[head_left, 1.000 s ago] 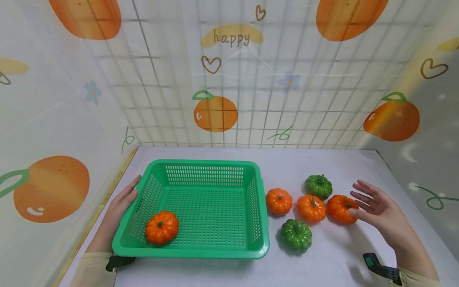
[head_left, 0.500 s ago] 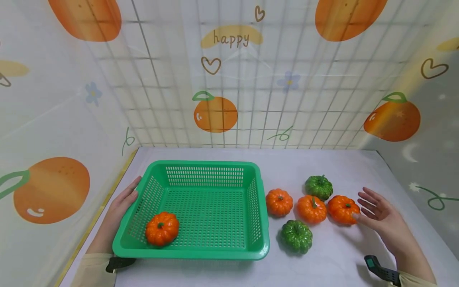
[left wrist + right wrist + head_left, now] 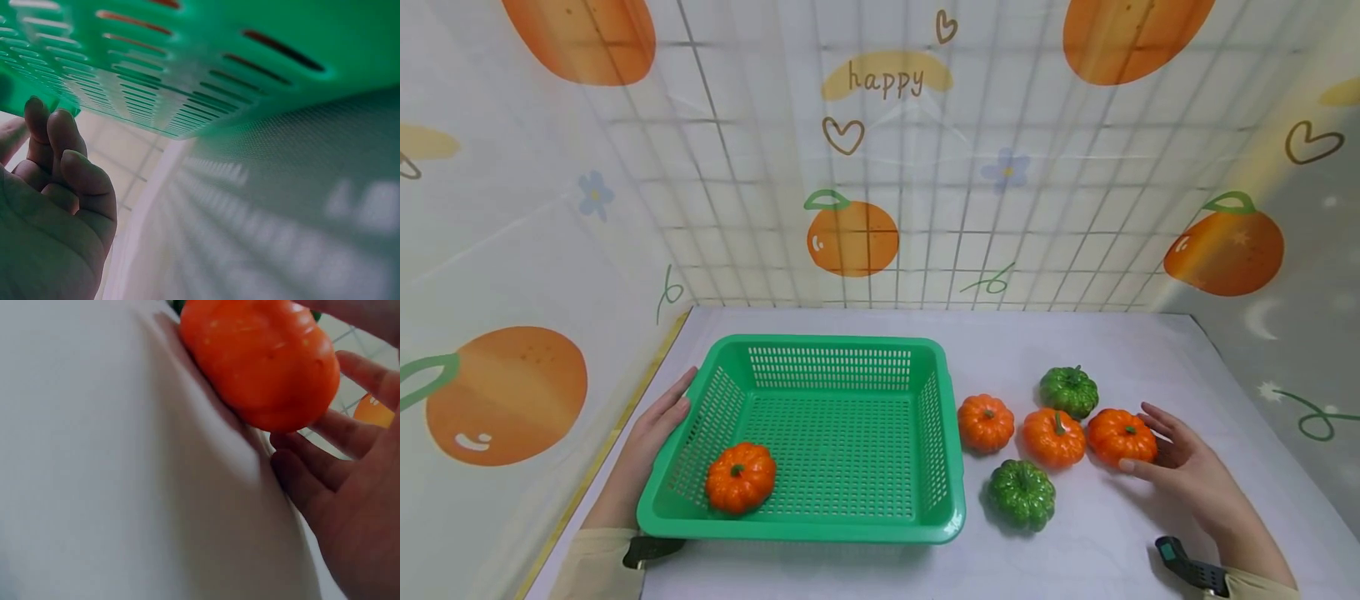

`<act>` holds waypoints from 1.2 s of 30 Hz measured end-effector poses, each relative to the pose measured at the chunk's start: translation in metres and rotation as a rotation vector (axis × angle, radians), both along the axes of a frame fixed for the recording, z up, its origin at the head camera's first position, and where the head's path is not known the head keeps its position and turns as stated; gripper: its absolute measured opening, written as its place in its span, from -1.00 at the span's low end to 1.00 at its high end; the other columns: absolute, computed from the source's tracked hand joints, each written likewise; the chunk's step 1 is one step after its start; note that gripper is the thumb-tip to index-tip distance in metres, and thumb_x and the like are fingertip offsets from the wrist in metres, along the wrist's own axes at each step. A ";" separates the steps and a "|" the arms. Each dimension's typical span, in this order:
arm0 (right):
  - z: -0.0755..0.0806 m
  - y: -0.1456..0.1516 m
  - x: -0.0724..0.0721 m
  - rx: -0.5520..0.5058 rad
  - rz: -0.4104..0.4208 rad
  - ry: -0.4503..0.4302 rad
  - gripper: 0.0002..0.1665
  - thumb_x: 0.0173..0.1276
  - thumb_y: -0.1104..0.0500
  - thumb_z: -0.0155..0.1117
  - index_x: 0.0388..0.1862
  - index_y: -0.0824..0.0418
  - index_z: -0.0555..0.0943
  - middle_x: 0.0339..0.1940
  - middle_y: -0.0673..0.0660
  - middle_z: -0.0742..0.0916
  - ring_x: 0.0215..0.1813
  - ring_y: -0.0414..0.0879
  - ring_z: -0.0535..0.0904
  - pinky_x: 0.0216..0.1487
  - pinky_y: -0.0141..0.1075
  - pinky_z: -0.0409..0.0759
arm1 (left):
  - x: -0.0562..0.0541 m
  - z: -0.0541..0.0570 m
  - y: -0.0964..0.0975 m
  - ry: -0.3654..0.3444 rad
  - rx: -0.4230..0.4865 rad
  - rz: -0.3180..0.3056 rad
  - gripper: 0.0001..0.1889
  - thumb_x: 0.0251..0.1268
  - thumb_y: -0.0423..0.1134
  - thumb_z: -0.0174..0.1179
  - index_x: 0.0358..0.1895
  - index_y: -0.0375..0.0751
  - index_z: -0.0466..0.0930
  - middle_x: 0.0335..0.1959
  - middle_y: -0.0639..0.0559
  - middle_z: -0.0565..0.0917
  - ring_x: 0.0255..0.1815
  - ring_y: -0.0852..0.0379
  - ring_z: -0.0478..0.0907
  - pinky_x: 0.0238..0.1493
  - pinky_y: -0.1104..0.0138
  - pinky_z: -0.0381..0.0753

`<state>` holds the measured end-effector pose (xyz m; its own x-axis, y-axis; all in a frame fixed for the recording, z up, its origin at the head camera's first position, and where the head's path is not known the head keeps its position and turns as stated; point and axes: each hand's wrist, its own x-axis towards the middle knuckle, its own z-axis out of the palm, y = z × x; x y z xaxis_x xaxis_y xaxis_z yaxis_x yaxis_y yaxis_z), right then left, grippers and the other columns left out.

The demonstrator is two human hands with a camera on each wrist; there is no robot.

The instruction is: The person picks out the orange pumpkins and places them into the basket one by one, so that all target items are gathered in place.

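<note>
A green plastic basket holds one small orange pumpkin in its near left corner. My left hand lies along the basket's outer left side, fingertips up at the rim; the left wrist view shows its fingers loosely bent beside the slotted wall. On the right, my right hand is spread around the right side of the rightmost orange pumpkin, thumb in front and fingers behind. In the right wrist view, this pumpkin sits between the thumb and the relaxed fingers.
Left of that pumpkin lie two more orange pumpkins. One green pumpkin sits behind them and another green pumpkin in front. A printed curtain over a wire grid closes off the back of the white table.
My right hand has come down and in around the rightmost pumpkin, its thumb now at the front side. The left hand and the basket have stayed in place.
</note>
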<state>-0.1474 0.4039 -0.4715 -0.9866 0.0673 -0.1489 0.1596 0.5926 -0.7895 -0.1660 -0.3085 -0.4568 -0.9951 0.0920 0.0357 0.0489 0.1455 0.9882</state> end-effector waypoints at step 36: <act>0.026 -0.007 0.000 0.052 -0.079 0.077 0.24 0.18 -0.26 0.44 0.64 0.10 -0.01 0.53 0.38 0.21 0.32 0.33 0.30 0.00 -0.36 0.59 | -0.001 0.004 -0.002 -0.035 -0.100 0.044 -0.47 0.62 0.05 -0.16 0.56 0.31 0.09 0.58 0.28 0.05 0.54 0.12 -0.04 0.32 0.18 0.26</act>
